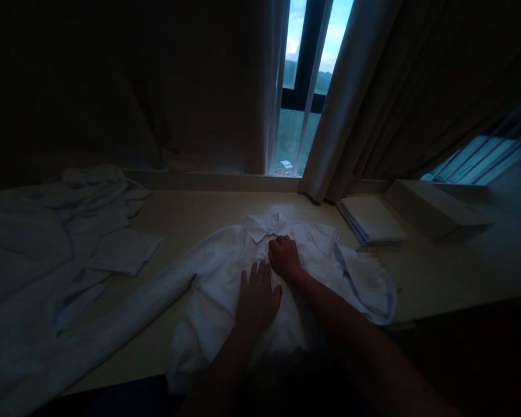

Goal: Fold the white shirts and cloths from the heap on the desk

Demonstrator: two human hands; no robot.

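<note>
A white collared shirt (219, 260) lies front up on the light table, its collar toward the window. One sleeve stretches out to the lower left; the other bends down at the right. My left hand (257, 298) rests flat on the shirt's chest, fingers spread. Just above and to the right, my right hand (284, 255) has its fingers curled at the front opening below the collar. Whatever those fingers pinch is too small and dark to make out.
Crumpled white clothes (91, 231) cover the left part of the table (178, 202). A folded white stack (371, 219) and a long box (438, 208) lie at the back right. Dark curtains (347, 104) hang around the window (297, 133).
</note>
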